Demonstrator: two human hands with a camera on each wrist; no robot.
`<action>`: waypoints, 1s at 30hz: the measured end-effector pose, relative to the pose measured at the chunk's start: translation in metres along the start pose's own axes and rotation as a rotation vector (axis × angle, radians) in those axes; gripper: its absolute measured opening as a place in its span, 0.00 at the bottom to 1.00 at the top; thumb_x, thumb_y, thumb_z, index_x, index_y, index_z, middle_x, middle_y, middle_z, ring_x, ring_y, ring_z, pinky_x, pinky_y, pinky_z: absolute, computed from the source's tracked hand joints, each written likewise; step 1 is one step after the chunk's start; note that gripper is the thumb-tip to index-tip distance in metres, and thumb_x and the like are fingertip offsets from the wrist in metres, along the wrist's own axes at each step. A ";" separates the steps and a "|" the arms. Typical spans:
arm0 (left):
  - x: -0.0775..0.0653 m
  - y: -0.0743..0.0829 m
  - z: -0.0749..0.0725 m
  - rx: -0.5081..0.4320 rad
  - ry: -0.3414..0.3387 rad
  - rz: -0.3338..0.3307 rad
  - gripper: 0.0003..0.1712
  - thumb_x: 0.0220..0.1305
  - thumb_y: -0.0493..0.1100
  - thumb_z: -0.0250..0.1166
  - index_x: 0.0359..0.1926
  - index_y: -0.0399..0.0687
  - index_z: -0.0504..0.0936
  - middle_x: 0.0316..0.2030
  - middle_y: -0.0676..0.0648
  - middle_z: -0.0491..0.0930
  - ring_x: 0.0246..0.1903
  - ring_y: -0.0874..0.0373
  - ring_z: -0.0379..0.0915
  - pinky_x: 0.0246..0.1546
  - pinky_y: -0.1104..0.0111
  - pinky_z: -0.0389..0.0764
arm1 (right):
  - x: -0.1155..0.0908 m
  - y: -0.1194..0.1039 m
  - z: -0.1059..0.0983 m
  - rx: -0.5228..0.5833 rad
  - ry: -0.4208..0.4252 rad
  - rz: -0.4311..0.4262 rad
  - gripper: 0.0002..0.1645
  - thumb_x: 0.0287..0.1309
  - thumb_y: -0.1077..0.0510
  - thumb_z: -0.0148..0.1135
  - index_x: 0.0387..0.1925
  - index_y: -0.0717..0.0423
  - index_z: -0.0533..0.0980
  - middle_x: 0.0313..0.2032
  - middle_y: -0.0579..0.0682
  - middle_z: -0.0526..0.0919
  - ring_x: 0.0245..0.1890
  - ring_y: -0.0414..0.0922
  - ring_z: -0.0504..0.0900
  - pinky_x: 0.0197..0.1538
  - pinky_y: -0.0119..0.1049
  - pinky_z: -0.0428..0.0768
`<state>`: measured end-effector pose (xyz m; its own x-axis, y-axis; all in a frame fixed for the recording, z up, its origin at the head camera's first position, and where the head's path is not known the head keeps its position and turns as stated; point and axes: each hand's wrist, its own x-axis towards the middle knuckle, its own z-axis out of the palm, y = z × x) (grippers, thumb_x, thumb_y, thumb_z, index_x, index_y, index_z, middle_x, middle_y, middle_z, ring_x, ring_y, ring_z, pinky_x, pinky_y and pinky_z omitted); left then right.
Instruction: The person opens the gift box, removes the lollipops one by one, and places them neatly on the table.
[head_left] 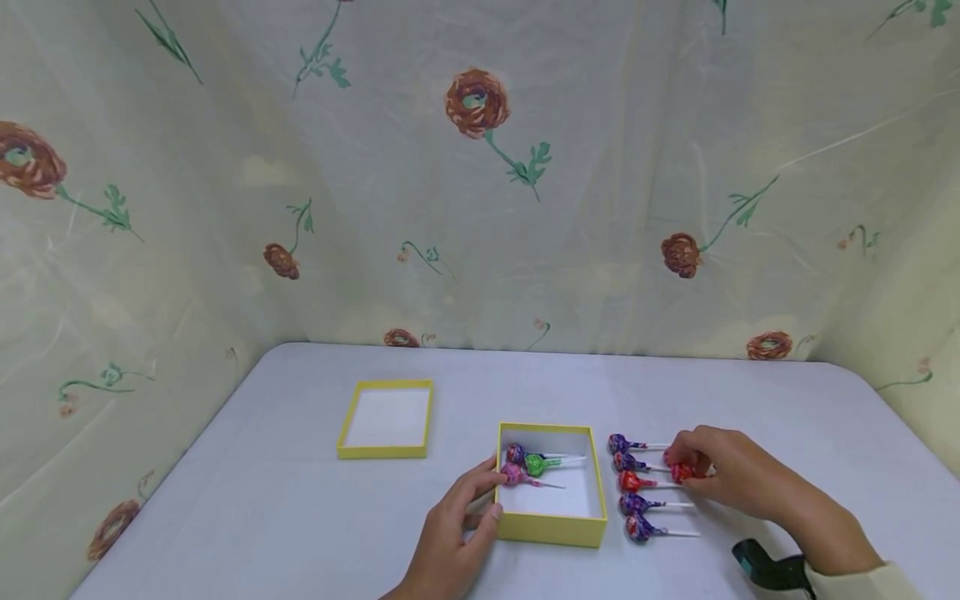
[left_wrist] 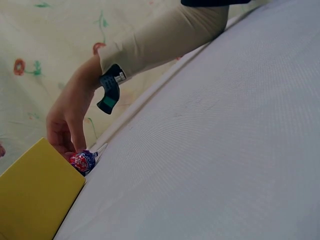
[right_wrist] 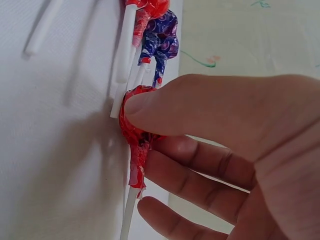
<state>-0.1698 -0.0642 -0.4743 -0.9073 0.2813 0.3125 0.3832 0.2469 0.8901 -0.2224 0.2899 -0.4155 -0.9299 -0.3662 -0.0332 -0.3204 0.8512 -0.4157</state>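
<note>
My right hand [head_left: 731, 471] pinches a red-wrapped lollipop [right_wrist: 135, 117] by its candy end between thumb and fingers, its white stick pointing down in the right wrist view. Just left of that hand, several lollipops lie in a column, purple ones [head_left: 639, 527] and a red one [head_left: 630, 481], sticks to the right. My left hand [head_left: 457, 529] rests its fingertips and thumb against the left side of an open yellow box [head_left: 551, 529]. Inside the box lie a purple lollipop [head_left: 515, 453], a green lollipop [head_left: 534, 465] and a pink lollipop [head_left: 514, 474]. The left wrist view shows the box's yellow wall.
A yellow-rimmed lid [head_left: 382, 452] lies inside up at the back left of the white table [head_left: 262, 500]. Floral cloth [head_left: 585, 275] hangs behind and at both sides. A dark device [head_left: 772, 568] is strapped at my right wrist.
</note>
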 end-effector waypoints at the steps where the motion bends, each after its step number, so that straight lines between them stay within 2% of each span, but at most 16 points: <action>1: 0.000 0.000 0.000 0.002 -0.002 -0.004 0.16 0.71 0.40 0.55 0.58 0.49 0.73 0.68 0.49 0.65 0.62 0.53 0.68 0.49 0.73 0.80 | 0.000 0.000 0.000 -0.002 -0.002 0.003 0.15 0.46 0.62 0.74 0.38 0.52 0.80 0.27 0.41 0.75 0.30 0.41 0.71 0.34 0.33 0.80; 5: 0.000 0.000 0.000 0.009 -0.005 -0.010 0.16 0.71 0.41 0.55 0.58 0.49 0.73 0.68 0.48 0.65 0.62 0.53 0.68 0.49 0.73 0.80 | 0.001 0.003 0.002 -0.020 -0.001 0.007 0.15 0.46 0.62 0.75 0.38 0.51 0.80 0.27 0.41 0.74 0.30 0.41 0.71 0.33 0.33 0.79; 12: -0.001 -0.001 0.001 -0.002 0.010 0.034 0.16 0.71 0.39 0.56 0.58 0.48 0.73 0.67 0.47 0.65 0.61 0.52 0.69 0.48 0.71 0.81 | 0.002 0.004 0.003 -0.038 -0.003 0.012 0.16 0.46 0.62 0.75 0.38 0.51 0.80 0.27 0.42 0.73 0.30 0.41 0.70 0.31 0.31 0.76; 17: -0.001 -0.002 0.001 0.000 0.014 0.041 0.16 0.71 0.39 0.56 0.58 0.48 0.73 0.67 0.47 0.65 0.61 0.52 0.69 0.48 0.71 0.81 | 0.002 0.003 0.002 -0.038 -0.007 0.025 0.16 0.46 0.62 0.75 0.39 0.52 0.80 0.27 0.43 0.73 0.29 0.42 0.70 0.32 0.31 0.76; 30: 0.000 -0.003 0.001 -0.002 0.002 0.018 0.17 0.71 0.40 0.55 0.59 0.49 0.73 0.68 0.48 0.64 0.62 0.51 0.68 0.47 0.71 0.81 | -0.003 0.001 0.000 -0.021 0.009 0.032 0.17 0.45 0.61 0.75 0.40 0.51 0.80 0.28 0.43 0.74 0.30 0.42 0.71 0.36 0.35 0.80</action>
<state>-0.1705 -0.0640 -0.4778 -0.9006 0.2842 0.3288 0.3989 0.2403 0.8849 -0.2204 0.2918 -0.4154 -0.9412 -0.3356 -0.0380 -0.2943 0.8703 -0.3949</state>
